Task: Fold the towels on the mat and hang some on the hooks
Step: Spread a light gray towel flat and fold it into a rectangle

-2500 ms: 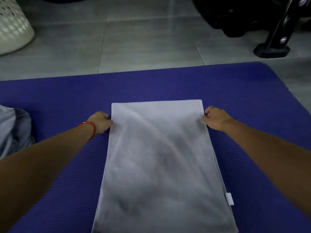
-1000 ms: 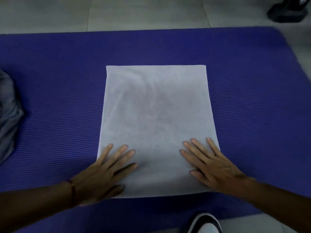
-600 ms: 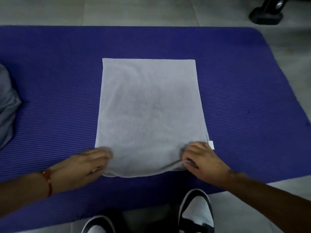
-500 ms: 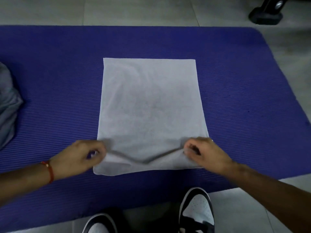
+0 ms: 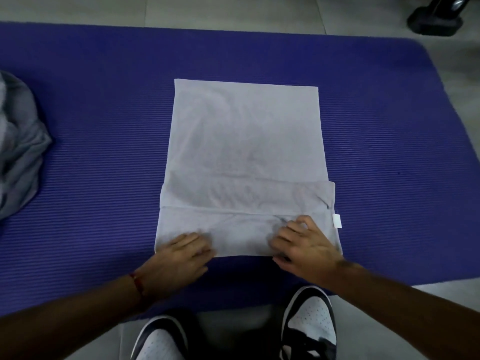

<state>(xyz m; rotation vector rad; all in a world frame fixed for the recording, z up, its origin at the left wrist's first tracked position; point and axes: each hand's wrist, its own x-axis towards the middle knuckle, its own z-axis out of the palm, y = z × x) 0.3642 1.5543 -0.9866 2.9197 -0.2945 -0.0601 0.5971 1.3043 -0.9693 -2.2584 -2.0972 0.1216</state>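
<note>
A pale grey towel [image 5: 246,141] lies flat in the middle of the purple mat [image 5: 104,126]. Its near end is turned over onto itself in a narrow band, with a white tag [image 5: 336,220] sticking out at the right side. My left hand [image 5: 181,258] rests on the near left corner of that band, fingers lying on the cloth. My right hand [image 5: 306,248] presses on the near right part of the band with spread, slightly bent fingers. No hooks are in view.
A crumpled grey towel [image 5: 18,152] lies at the mat's left edge. My two black-and-white shoes [image 5: 309,326] stand on the tiled floor just behind the mat's near edge. A black stand base [image 5: 436,19] sits at the far right.
Both hands pinched the towel's near edge and lifted it half a second ago. That edge now lies turned over on the towel, and the hands press down on the fold.
</note>
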